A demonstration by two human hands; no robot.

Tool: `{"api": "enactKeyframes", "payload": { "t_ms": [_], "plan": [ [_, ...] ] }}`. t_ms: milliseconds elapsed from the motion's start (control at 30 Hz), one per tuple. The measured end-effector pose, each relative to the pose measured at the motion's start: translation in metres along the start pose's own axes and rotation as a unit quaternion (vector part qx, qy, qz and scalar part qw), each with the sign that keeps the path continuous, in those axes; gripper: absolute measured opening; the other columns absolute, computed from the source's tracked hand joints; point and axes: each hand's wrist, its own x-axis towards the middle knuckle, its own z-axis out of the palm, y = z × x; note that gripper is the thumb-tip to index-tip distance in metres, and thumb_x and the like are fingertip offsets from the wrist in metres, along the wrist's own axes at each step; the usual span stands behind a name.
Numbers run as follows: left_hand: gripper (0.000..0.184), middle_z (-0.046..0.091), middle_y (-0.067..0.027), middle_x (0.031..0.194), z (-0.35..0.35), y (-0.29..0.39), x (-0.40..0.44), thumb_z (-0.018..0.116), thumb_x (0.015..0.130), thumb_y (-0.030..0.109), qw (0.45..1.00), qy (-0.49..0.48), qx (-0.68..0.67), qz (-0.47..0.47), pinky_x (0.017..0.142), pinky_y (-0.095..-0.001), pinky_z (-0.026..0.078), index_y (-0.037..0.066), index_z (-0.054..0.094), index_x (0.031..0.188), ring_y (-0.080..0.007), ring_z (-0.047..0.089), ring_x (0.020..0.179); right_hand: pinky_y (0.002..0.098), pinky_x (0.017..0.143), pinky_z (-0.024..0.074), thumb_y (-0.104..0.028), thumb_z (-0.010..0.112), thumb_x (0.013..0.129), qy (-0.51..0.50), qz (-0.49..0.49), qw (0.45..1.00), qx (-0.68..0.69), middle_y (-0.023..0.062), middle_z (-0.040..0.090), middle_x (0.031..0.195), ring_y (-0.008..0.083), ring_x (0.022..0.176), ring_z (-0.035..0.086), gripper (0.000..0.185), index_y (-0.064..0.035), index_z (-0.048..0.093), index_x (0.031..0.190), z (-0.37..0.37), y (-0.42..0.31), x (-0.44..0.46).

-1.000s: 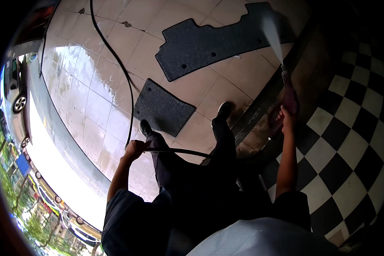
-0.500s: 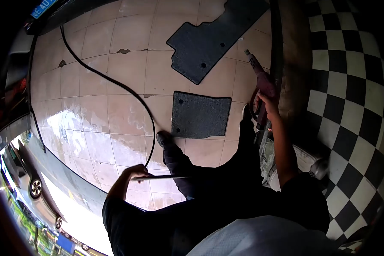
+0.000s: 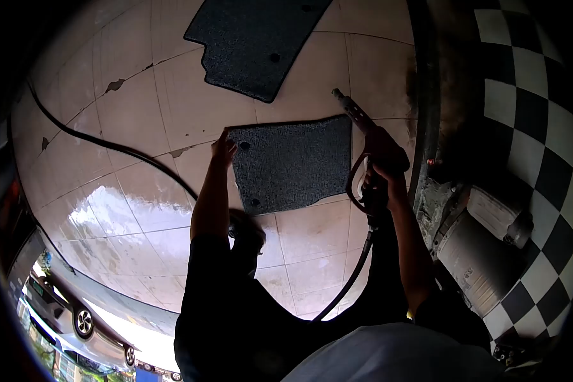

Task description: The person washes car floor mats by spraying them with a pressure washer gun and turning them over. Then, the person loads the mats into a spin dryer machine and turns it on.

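A dark grey car floor mat (image 3: 293, 165) with small round holes lies on the tiles in front of me. At its upper left corner, my left hand (image 3: 223, 151) is closed on the edge, thumb over the top. My right hand (image 3: 381, 181) grips a dark red spray gun (image 3: 386, 149) by its handle, inside the looped guard. Its nozzle points up and left, over the mat's upper right corner. From the handle a black hose (image 3: 350, 283) runs down toward my legs. A second, larger floor mat (image 3: 251, 51) lies farther up.
A black hose (image 3: 118, 148) crosses the tiled floor on the left, with a wet, shiny patch (image 3: 108, 213) below it. Right of me stand a grimy cylindrical machine (image 3: 474, 258) and a black-and-white checkered surface (image 3: 541, 114). Parked cars (image 3: 86, 325) show at lower left.
My left hand has left the hose and moved up to the mat's corner. The spray gun has shifted left and down, its nozzle now near the mat. My view has moved closer to the floor.
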Motion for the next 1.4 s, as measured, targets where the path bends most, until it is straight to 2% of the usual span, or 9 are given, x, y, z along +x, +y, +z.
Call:
{"api": "enactKeyframes", "payload": {
  "t_ms": [233,267,367,500,833,1067,1133,1333,1400],
  "plan": [
    [0.072,0.049,-0.0169,0.126,0.112,0.003,0.163,0.062,0.082,0.048,0.982,-0.104,-0.123,0.100,0.097,-0.0434,0.037,0.002,0.038,0.133,-0.0276,0.047,0.114,0.0345,0.055,0.0468,-0.008,0.061,0.078,0.053,0.011,0.998,0.035,0.0058,0.053,0.068,0.0178,0.059,0.055,0.013,-0.0053,0.054,0.089,-0.072,0.045,0.036],
    [0.069,0.055,-0.0138,0.118,0.129,0.011,0.170,0.062,0.081,0.050,0.955,-0.214,-0.181,0.099,0.091,-0.0436,0.042,0.004,0.044,0.129,-0.0272,0.053,0.106,0.0334,0.053,0.0462,-0.007,0.060,0.078,0.062,0.006,0.998,0.025,0.0051,0.052,0.067,0.0168,0.057,0.054,0.013,-0.0054,0.053,0.088,-0.074,0.046,0.038],
    [0.045,0.062,-0.0063,0.073,0.148,0.023,0.169,0.058,0.083,0.052,0.995,-0.007,0.009,0.099,0.063,-0.0377,0.051,0.007,0.059,0.093,-0.0186,0.057,0.058,0.0292,0.049,0.0419,-0.005,0.060,0.077,0.071,0.044,0.995,0.051,0.0020,0.048,0.063,0.0129,0.052,0.049,0.012,-0.0067,0.052,0.086,-0.080,0.051,0.047],
    [0.034,0.052,-0.0028,0.059,0.140,0.057,0.148,0.058,0.085,0.043,0.986,-0.122,-0.006,0.115,0.056,-0.0361,0.048,0.010,0.056,0.076,-0.0150,0.051,0.051,0.0268,0.051,0.0386,-0.017,0.062,0.080,0.100,0.029,0.995,0.005,-0.0018,0.046,0.064,0.0100,0.054,0.045,0.014,-0.0086,0.053,0.087,-0.072,0.038,0.021],
    [0.020,0.058,-0.0094,0.088,0.122,0.210,-0.105,0.057,0.086,0.021,0.970,-0.053,-0.125,0.204,0.074,-0.0405,0.052,0.004,0.057,0.094,-0.0238,0.058,0.080,0.0295,0.045,0.0419,-0.008,0.065,0.075,0.034,-0.039,0.998,-0.025,0.0013,0.047,0.059,0.0124,0.047,0.048,0.017,-0.0068,0.052,0.085,-0.016,-0.014,-0.058],
    [0.025,0.060,-0.0086,0.105,-0.051,0.323,-0.217,0.045,0.088,0.028,0.909,-0.096,-0.038,0.404,0.092,-0.0549,0.036,0.011,0.053,0.105,-0.0259,0.056,0.100,0.0318,0.047,0.0416,-0.015,0.064,0.080,0.061,-0.128,0.988,-0.060,0.0002,0.048,0.062,0.0132,0.050,0.048,0.012,-0.0084,0.055,0.082,-0.014,-0.087,-0.110],
    [0.027,0.060,-0.0120,0.105,-0.080,0.364,-0.311,0.047,0.088,0.027,0.921,-0.069,-0.232,0.306,0.096,-0.0543,0.032,0.008,0.052,0.106,-0.0301,0.054,0.105,0.0320,0.046,0.0420,-0.014,0.064,0.081,0.059,-0.130,0.987,-0.074,0.0005,0.048,0.062,0.0138,0.050,0.049,0.011,-0.0084,0.055,0.083,-0.010,-0.095,-0.121],
    [0.021,0.060,-0.0111,0.092,-0.188,0.469,-0.554,0.046,0.090,0.024,0.848,-0.041,-0.175,0.498,0.092,-0.0522,0.036,0.006,0.052,0.100,-0.0324,0.059,0.093,0.0324,0.051,0.0496,-0.015,0.063,0.080,0.040,-0.069,0.988,-0.131,0.0037,0.055,0.062,0.0174,0.050,0.054,0.013,-0.0052,0.056,0.077,0.008,-0.117,-0.128],
    [0.022,0.059,-0.0109,0.096,-0.257,0.527,-0.575,0.045,0.090,0.015,0.773,-0.010,0.077,0.630,0.093,-0.0503,0.039,0.004,0.051,0.108,-0.0312,0.058,0.094,0.0326,0.049,0.0490,-0.016,0.064,0.080,0.026,-0.015,0.987,-0.155,0.0036,0.054,0.059,0.0175,0.047,0.053,0.015,-0.0057,0.056,0.073,0.026,-0.121,-0.118]
  ]
}}
